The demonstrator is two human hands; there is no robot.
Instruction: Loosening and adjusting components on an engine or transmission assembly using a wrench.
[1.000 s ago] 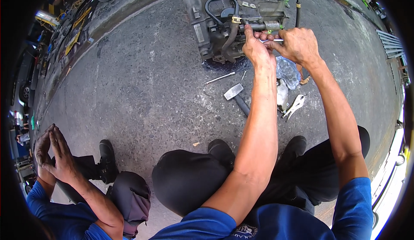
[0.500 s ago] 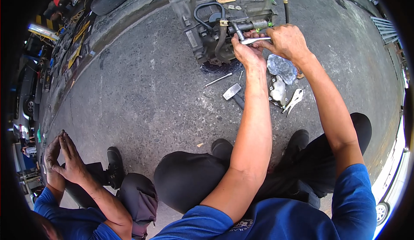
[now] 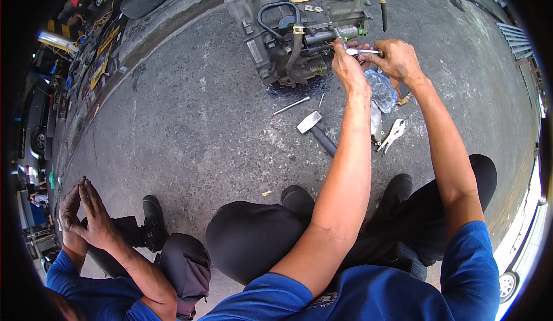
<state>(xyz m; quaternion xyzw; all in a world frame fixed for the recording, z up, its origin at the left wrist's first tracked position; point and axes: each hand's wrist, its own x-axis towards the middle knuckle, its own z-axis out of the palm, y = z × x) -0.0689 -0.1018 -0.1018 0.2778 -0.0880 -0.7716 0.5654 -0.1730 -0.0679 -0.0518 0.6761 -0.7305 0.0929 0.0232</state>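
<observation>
Arms [image 3: 348,165] stretched forward, hands [image 3: 398,60] curled, close together.

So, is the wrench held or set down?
Held: the right hand grips one end of the wrench; the left hand is at the other.

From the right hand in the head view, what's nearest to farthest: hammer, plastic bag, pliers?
From the right hand:
1. Plastic bag, just below it in the picture.
2. Pliers, farther below.
3. Hammer, off to the lower left.
</observation>
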